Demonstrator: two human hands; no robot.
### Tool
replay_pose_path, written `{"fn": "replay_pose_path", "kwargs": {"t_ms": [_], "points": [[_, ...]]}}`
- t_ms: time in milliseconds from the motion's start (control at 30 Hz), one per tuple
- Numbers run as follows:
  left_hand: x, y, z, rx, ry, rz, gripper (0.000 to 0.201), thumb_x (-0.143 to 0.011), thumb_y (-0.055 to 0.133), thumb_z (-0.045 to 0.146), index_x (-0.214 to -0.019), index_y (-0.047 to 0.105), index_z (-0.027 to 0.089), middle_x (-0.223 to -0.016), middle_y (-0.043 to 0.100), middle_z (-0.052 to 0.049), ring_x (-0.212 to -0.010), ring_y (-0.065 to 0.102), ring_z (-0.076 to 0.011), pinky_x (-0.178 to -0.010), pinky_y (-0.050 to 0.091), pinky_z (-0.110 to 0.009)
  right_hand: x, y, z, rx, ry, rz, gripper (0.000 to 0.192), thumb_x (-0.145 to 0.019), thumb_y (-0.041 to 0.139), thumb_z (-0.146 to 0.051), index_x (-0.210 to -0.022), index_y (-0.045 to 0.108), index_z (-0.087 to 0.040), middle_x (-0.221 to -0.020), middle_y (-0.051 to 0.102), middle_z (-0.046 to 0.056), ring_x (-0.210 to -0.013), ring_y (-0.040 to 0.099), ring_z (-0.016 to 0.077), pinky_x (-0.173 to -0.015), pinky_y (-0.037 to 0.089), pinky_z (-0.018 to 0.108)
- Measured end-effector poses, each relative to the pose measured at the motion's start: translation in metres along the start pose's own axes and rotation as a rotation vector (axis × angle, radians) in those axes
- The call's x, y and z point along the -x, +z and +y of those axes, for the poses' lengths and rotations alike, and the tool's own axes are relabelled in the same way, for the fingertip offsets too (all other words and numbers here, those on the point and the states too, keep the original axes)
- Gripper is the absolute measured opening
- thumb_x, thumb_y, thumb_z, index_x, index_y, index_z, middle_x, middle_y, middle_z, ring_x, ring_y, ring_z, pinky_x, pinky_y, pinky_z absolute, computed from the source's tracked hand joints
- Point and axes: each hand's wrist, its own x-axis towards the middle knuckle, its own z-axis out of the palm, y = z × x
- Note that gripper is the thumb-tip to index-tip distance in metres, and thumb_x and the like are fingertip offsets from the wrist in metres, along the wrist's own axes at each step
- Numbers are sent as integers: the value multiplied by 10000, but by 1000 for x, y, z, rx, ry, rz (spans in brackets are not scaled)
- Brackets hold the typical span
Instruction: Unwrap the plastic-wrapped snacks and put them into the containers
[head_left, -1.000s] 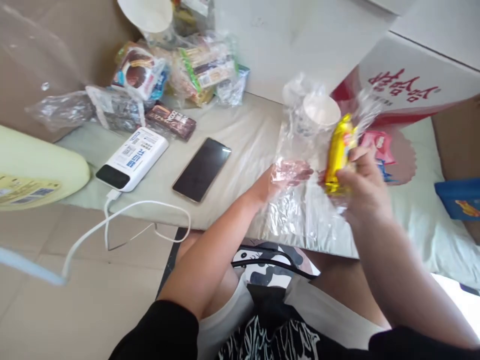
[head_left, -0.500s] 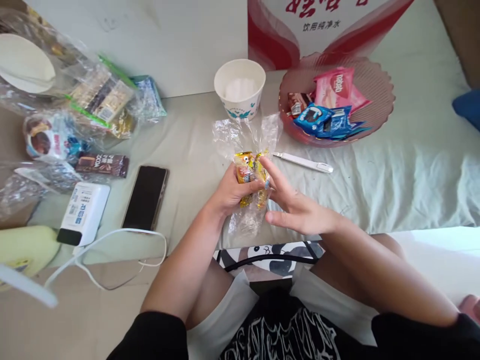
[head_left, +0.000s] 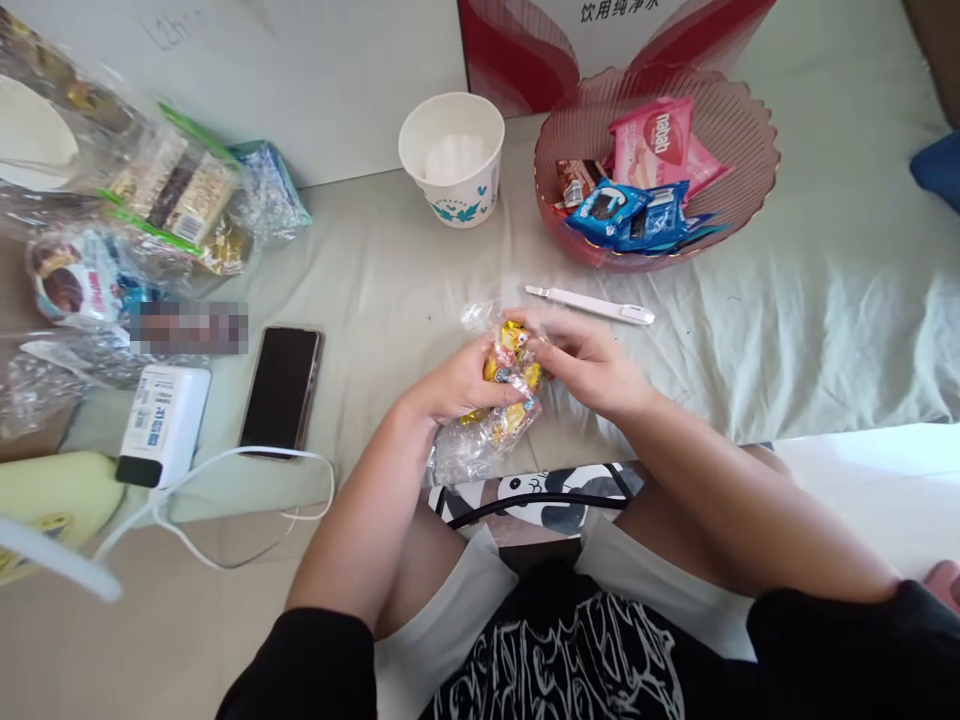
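Note:
A clear plastic bag (head_left: 469,447) with yellow-wrapped snacks (head_left: 513,350) inside is between my two hands, low over the cloth. My left hand (head_left: 469,378) is closed around its left side, thumb across the front. On the upper right, my right hand (head_left: 589,362) closes its fingers on the bag, which partly hides them. Beyond my right hand lies a white utility knife (head_left: 589,303), blade end to the left. Behind the bag stands a white paper cup (head_left: 461,200) with a teal leaf print and something white in it.
A pink ribbed bowl (head_left: 750,170) holds pink, blue and brown snack packets at the back right. To my left lie a phone (head_left: 281,388), a white power bank (head_left: 165,420) with a cable (head_left: 225,455), and several bagged snacks (head_left: 184,195). White and red boxes (head_left: 360,80) stand behind.
My right hand has gone from spread fingers to gripping the bag's upper right. The bag's open top is now gathered and crumpled. The view has shifted slightly.

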Motion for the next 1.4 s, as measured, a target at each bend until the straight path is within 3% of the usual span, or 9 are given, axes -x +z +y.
{"fn": "replay_pose_path", "kwargs": {"t_ms": [167, 267, 500, 700, 833, 967, 1100, 1300, 1400], "points": [[-4, 3, -1, 95, 109, 113, 855, -632, 983, 282, -1367, 547, 294, -1102, 715, -27, -1024, 733, -234, -950, 570, -375, 0, 10, -3, 291, -197, 147, 322, -986, 578, -337, -1224, 793, -362, -1391, 709, 58, -1318, 660, 276, -1154, 537, 532], [-1, 1, -1, 132, 184, 184, 837, -691, 949, 273, -1394, 502, 349, -1119, 703, 1, -1012, 730, -202, -916, 575, -334, 0, 13, 2, 384, -242, 177, 362, -989, 551, -271, -1234, 786, -393, -1421, 679, 55, -1344, 633, 279, -1142, 540, 550], [10, -4, 8, 185, 182, 331, 616, -673, 919, 267, -1189, 590, 338, -1025, 680, 20, -777, 679, -154, -685, 562, -282, -2, 21, 10, 475, -310, -46, 469, -963, 536, -313, -1411, 662, -372, -1611, 532, 35, -1542, 448, 287, -1333, 291, 627], [6, -13, 18, 434, 121, 502, 606, -734, 803, 231, -1269, 541, 341, -954, 715, 36, -708, 706, -148, -625, 564, -269, 10, 25, 9, 547, -432, -69, 760, -823, 632, -223, -1552, 490, -386, -1715, 369, 44, -1613, 332, 327, -1318, 310, 633], [1, -6, 17, 505, 74, 491, 535, -739, 773, 141, -1195, 536, 292, -865, 713, 39, -650, 680, -128, -617, 564, -252, 12, 32, 15, 640, -533, -42, 586, -888, 718, -278, -1448, 594, -402, -1672, 429, 57, -1586, 358, 355, -1259, 377, 634], [-2, 7, 8, 389, 179, 407, 554, -659, 867, 112, -1065, 521, 266, -778, 663, 71, -644, 647, -101, -612, 524, -218, 9, 34, 12, 612, -612, -54, 224, -970, 675, -460, -1121, 749, -311, -1478, 612, 66, -1442, 504, 326, -1192, 451, 549], [-4, 7, 0, 321, 221, 338, 582, -630, 935, 209, -1048, 536, 276, -788, 655, 67, -637, 651, -117, -588, 500, -231, 7, 31, 4, 527, -582, 57, 235, -1006, 618, -414, -875, 719, -247, -1192, 703, 87, -1173, 639, 264, -1057, 527, 479], [-5, 7, -4, 295, 289, 248, 483, -660, 950, 331, -977, 591, 271, -768, 635, 56, -592, 586, -107, -534, 480, -225, 10, 34, -4, 414, -367, 300, 124, -912, 691, -286, -815, 644, -225, -1158, 657, 90, -1094, 654, 232, -929, 567, 409], [-5, 7, -6, 310, 316, 175, 449, -680, 931, 409, -949, 604, 259, -812, 635, 44, -658, 625, -120, -590, 534, -242, 9, 37, -3, 407, -339, 294, 93, -891, 678, -261, -978, 655, -235, -1215, 687, 96, -1140, 668, 247, -971, 573, 430]]}}
